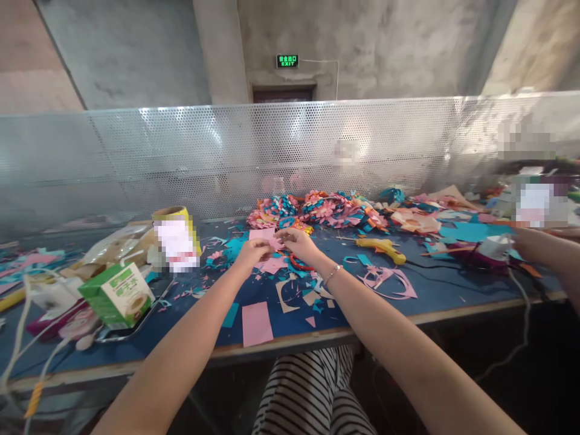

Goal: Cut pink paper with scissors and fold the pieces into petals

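Note:
Over the middle of the table, my left hand (pixel 254 251) and my right hand (pixel 299 243) meet at a small pink paper piece (pixel 275 243). Fingers of both hands are closed on it, and its outline is partly hidden. Just behind my left hand lies a pink paper sheet (pixel 260 234). Under my right wrist a red loop (pixel 296 264) shows, mostly covered. Closer to me, a pink paper rectangle (pixel 257 324) lies flat at the table edge. Cut paper scraps (pixel 289 294) are scattered around it.
Paper flowers (pixel 317 208) in pink, blue and orange are heaped behind my hands. A yellow glue gun (pixel 383 248) lies to the right, near a cut-out pink sheet (pixel 392 283). On the left stand a green box (pixel 118 295) and a yellow-edged cylinder (pixel 193 232). Another person's arm (pixel 539 251) reaches in from the right.

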The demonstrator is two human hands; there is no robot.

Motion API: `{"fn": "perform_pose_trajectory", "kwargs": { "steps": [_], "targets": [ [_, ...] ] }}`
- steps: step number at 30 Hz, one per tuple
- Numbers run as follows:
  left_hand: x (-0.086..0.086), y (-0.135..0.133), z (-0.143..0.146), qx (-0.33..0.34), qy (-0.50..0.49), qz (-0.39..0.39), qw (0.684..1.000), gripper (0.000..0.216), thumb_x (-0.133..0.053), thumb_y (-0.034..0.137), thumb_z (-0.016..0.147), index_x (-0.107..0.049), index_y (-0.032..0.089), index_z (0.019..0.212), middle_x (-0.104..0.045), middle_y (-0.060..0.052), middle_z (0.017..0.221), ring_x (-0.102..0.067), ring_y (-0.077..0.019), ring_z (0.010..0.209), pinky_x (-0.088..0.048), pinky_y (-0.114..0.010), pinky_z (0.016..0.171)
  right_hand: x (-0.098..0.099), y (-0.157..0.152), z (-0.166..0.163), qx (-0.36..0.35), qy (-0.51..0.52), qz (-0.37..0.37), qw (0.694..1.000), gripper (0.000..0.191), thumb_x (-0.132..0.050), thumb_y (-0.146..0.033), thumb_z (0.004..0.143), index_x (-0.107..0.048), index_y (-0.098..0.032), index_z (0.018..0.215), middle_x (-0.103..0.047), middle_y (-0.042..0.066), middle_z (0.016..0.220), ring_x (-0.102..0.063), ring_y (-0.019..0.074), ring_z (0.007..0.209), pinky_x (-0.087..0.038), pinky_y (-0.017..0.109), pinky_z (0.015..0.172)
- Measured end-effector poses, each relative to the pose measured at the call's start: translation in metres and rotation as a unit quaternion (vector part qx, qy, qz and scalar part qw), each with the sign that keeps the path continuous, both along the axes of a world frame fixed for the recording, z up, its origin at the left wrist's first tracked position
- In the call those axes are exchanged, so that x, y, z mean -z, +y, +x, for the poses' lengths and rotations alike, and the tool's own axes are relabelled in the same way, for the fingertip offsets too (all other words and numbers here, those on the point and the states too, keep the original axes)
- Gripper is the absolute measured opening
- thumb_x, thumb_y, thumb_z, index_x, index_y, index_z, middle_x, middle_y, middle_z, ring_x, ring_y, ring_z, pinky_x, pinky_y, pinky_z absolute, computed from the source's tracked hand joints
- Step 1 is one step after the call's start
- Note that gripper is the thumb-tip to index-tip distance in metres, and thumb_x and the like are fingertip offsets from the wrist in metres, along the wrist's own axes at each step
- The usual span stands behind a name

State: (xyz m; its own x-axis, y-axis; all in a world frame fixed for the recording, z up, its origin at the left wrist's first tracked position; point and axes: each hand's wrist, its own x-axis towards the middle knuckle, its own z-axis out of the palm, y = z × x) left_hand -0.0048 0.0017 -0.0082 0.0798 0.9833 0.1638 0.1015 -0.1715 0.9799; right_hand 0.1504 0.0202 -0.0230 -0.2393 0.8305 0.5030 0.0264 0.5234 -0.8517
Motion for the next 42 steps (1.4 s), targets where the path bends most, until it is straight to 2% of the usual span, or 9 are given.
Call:
{"fn": "perform_pose_trajectory", "kwargs": {
  "steps": [3, 6, 9, 16, 23, 33, 42],
  "targets": [
    [-0.0007, 0.0001, -0.0018, -0.002, -0.044, -0.030, 0.999, 0.010, -0.064, 0.018, 0.049, -0.057, 0.015, 0.057, -0.062, -0.002, 0.056, -0.053, -0.0101, 0.049, -0.040, -0.022, 0.050, 0.0001, -0.0011, 0.0019, -0.016, -0.020, 0.033, 0.999, 0.031, -0.046, -0.006, 0.064, -0.062, -0.017, 0.088, -0.063, 0.004, 0.089, -0.059, 0.0142, 0.086, -0.049, 0.027, 0.073],
    [-0.0002, 0.0015, -0.0038, -0.005, -0.072, -0.049, 0.996, 0.009, -0.061, 0.017, 0.050, -0.056, 0.016, 0.057, -0.062, -0.002, 0.056, -0.055, -0.0106, 0.050, -0.040, -0.022, 0.051, 0.0007, -0.0007, 0.0029, 0.014, -0.060, 0.091, 0.994, 0.025, -0.054, -0.010, 0.065, -0.064, -0.017, 0.087, -0.063, 0.005, 0.094, -0.059, 0.0145, 0.088, -0.047, 0.029, 0.078],
    [0.0004, 0.0026, -0.0043, 0.000, -0.092, -0.057, 0.994, 0.009, -0.060, 0.018, 0.051, -0.056, 0.016, 0.059, -0.062, -0.001, 0.055, -0.056, -0.0109, 0.050, -0.041, -0.022, 0.051, 0.0004, -0.0009, 0.0031, 0.040, -0.081, 0.110, 0.990, 0.019, -0.057, -0.016, 0.069, -0.065, -0.017, 0.085, -0.063, 0.005, 0.089, -0.059, 0.0142, 0.083, -0.047, 0.029, 0.076],
    [0.0019, 0.0039, -0.0038, 0.001, -0.080, -0.038, 0.996, 0.007, -0.062, 0.021, 0.053, -0.058, 0.017, 0.057, -0.062, -0.001, 0.055, -0.057, -0.0116, 0.051, -0.042, -0.024, 0.053, -0.0012, -0.0053, 0.0033, 0.041, -0.090, 0.111, 0.989, 0.015, -0.059, -0.023, 0.070, -0.064, -0.016, 0.082, -0.063, 0.005, 0.084, -0.059, 0.0136, 0.076, -0.047, 0.027, 0.069],
    [0.0011, -0.0002, -0.0018, 0.003, -0.047, 0.028, 0.999, 0.013, -0.068, 0.026, 0.053, -0.061, 0.016, 0.057, -0.062, -0.001, 0.055, -0.056, -0.0116, 0.051, -0.043, -0.025, 0.056, -0.0029, -0.0057, 0.0048, 0.071, -0.107, 0.148, 0.981, 0.010, -0.058, -0.024, 0.070, -0.063, -0.017, 0.075, -0.061, 0.003, 0.078, -0.056, 0.0122, 0.070, -0.044, 0.024, 0.064],
    [0.0027, 0.0009, 0.0000, 0.026, 0.021, 0.096, 0.995, 0.027, -0.072, 0.038, 0.052, -0.063, 0.015, 0.062, -0.063, -0.002, 0.057, -0.059, -0.0148, 0.057, -0.048, -0.029, 0.061, 0.0027, -0.0024, -0.0016, 0.086, -0.083, 0.077, 0.990, 0.009, -0.051, -0.026, 0.070, -0.053, -0.017, 0.072, -0.057, 0.000, 0.067, -0.054, 0.0122, 0.061, -0.043, 0.025, 0.059],
    [0.0004, -0.0042, 0.0030, 0.022, 0.066, 0.125, 0.990, 0.019, -0.068, 0.033, 0.059, -0.064, 0.014, 0.062, -0.060, -0.001, 0.054, -0.054, -0.0126, 0.053, -0.044, -0.025, 0.055, 0.0032, -0.0016, -0.0031, 0.118, -0.096, 0.085, 0.985, 0.007, -0.048, -0.024, 0.071, -0.050, -0.018, 0.069, -0.057, 0.000, 0.066, -0.053, 0.0122, 0.061, -0.043, 0.026, 0.060]
  ]
}}
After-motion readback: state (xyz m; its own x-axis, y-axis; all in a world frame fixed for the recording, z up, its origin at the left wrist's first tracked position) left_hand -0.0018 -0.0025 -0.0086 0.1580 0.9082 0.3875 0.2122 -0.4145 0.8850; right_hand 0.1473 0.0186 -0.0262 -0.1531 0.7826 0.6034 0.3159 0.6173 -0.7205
